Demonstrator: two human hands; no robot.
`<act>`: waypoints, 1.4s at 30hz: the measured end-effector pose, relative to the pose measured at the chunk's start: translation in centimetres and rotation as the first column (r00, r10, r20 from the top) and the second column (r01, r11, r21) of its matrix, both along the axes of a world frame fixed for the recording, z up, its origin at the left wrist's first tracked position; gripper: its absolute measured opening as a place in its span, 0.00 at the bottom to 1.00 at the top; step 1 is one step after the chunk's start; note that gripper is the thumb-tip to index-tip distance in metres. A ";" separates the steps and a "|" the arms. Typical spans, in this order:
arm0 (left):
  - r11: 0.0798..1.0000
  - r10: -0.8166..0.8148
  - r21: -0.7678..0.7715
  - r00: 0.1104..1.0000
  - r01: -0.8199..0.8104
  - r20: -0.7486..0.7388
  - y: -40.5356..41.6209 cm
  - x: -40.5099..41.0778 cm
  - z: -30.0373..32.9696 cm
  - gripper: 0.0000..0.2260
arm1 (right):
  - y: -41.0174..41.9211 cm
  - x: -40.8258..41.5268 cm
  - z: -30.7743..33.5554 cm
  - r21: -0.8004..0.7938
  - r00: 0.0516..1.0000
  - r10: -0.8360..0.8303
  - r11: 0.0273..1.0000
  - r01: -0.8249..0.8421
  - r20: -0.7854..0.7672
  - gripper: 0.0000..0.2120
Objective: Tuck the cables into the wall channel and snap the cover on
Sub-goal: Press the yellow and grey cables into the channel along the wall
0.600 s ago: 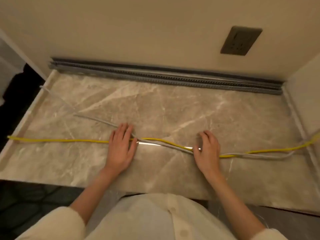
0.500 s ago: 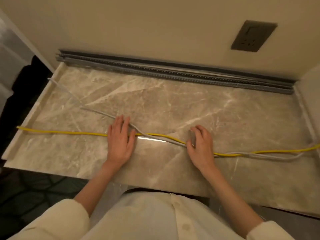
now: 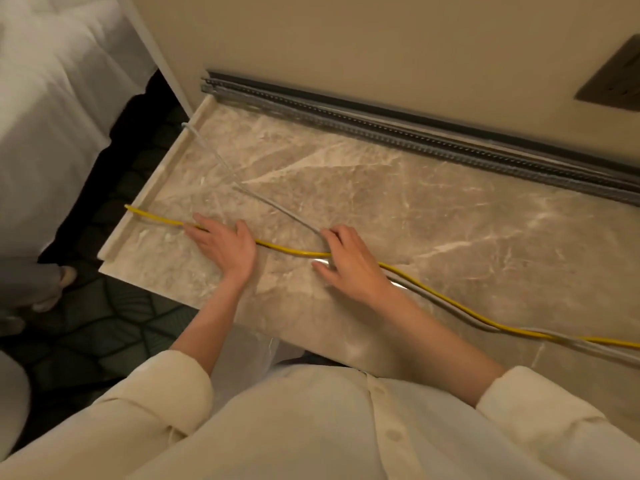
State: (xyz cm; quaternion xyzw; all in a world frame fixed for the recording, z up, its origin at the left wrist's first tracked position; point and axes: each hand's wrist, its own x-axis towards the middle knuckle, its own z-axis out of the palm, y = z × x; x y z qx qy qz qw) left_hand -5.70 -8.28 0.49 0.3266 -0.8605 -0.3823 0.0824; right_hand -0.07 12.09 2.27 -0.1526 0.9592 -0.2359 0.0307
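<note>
A yellow cable (image 3: 294, 251) runs left to right across the marble ledge (image 3: 450, 220). A thin grey cable (image 3: 277, 206) comes from the ledge's left rim and crosses the yellow one. My left hand (image 3: 221, 247) lies flat on the yellow cable, fingers pointing left. At the crossing, my right hand (image 3: 349, 261) arches over both cables with fingers curled on them. Behind it the two cables run on together to the right. The grey wall channel (image 3: 415, 133) lies along the foot of the wall, well beyond both hands, with no cable in it.
A dark wall socket (image 3: 616, 84) sits on the wall at the upper right. White bedding (image 3: 52, 98) lies to the left of the ledge, past a dark gap. Another person's foot (image 3: 59, 282) stands on the patterned floor at the left.
The view has swung to the left. Both hands have slid left along the cables, and my left hand now rests near the yellow cable's left end.
</note>
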 end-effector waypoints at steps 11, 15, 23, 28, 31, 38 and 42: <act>0.945 0.275 0.226 0.950 -0.238 -0.150 -4.1 -8.7 2.9 0.30 | -1.9 -3.3 -1.0 0.031 0.999 -0.027 0.999 0.028 -0.028 0.25; 0.962 0.138 0.256 0.979 -0.097 -0.148 -4.3 -11.7 3.2 0.22 | -2.0 -4.6 -1.0 0.031 0.998 -0.038 0.999 0.040 -0.058 0.19; 0.994 -0.012 0.102 0.986 0.029 -0.167 -4.5 -16.2 4.3 0.18 | -0.9 -6.6 -1.3 0.138 0.990 -0.062 0.987 0.079 -0.127 0.11; 0.995 0.004 0.103 0.991 0.009 -0.133 -4.4 -19.2 4.3 0.19 | 0.8 -9.1 -0.5 0.203 0.984 -0.099 0.971 0.128 -0.149 0.11; 0.989 0.026 0.145 0.991 -0.007 -0.132 -3.8 -21.0 4.4 0.19 | 1.7 -10.8 -0.1 0.256 0.983 -0.104 0.956 0.141 -0.152 0.13; 0.969 0.059 0.248 0.986 -0.019 -0.154 -2.7 -25.4 4.5 0.11 | 3.2 -15.6 1.1 0.302 0.980 -0.134 0.937 0.173 -0.144 0.27; 0.966 0.051 0.257 0.983 -0.003 -0.179 -2.3 -26.8 4.2 0.06 | 3.9 -17.7 1.6 0.297 0.978 -0.149 0.936 0.188 -0.147 0.28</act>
